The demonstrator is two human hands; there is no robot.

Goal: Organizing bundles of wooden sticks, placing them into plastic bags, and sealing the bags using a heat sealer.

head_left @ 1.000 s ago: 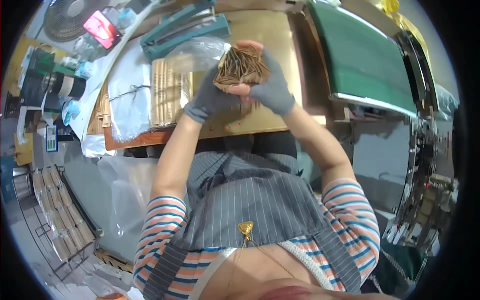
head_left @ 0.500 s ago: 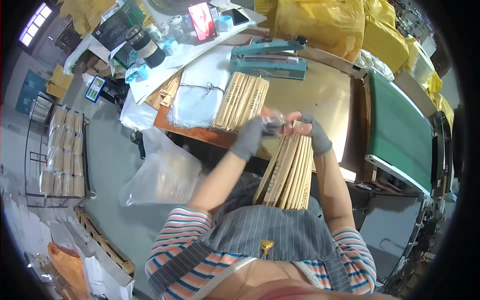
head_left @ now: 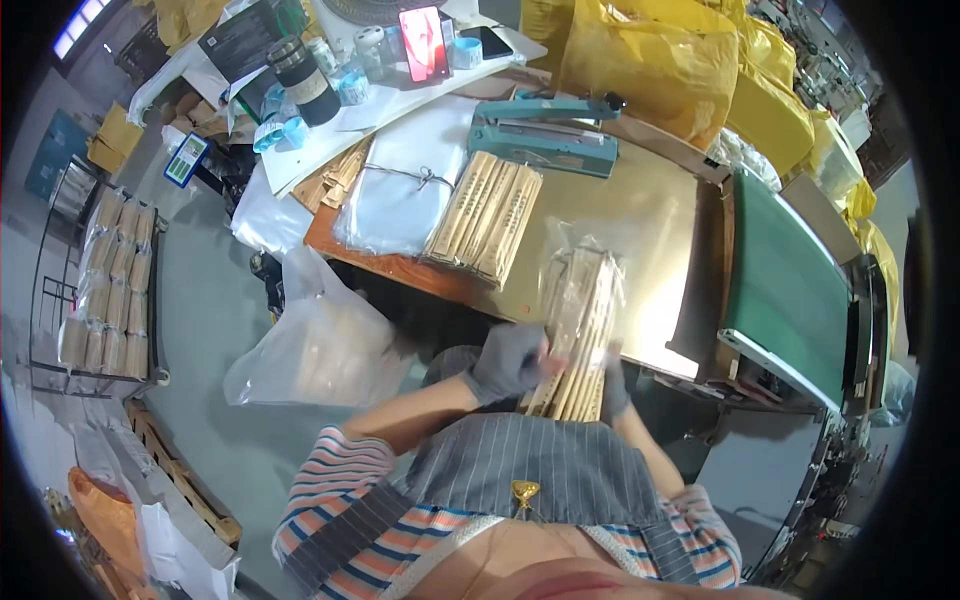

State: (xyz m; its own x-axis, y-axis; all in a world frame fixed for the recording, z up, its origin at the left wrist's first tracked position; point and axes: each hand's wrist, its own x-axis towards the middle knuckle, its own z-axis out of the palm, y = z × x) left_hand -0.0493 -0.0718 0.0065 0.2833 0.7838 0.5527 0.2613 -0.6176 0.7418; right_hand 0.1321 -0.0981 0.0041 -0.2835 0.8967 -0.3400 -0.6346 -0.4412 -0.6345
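In front of my apron a bundle of long, narrow tan packets (head_left: 574,385) with dark markings points away from me. A clear plastic bag (head_left: 582,275) covers its far part, reaching over the table edge. My left hand (head_left: 507,362), in a grey fingerless glove, is closed at the bundle's left side, gripping the bag. At the right side my right hand (head_left: 615,385), gloved alike, rests against the bundle; its fingers are blurred and partly hidden. Beyond lies a bagged stack of similar packets (head_left: 485,215), beside a pile of clear flat bags (head_left: 405,190) tied with a dark string.
A teal heat sealer (head_left: 545,138) stands at the back of the table (head_left: 655,215). On a white shelf (head_left: 385,108) are a dark flask (head_left: 303,82), tape rolls and a lit phone (head_left: 425,45). A green board (head_left: 795,290) is at right, a filled plastic bag (head_left: 315,335) at left.
The clear bag, crumpled in my left hand before, now lies over the bundle's far part. Both hands have drawn back along the bundle toward my body.
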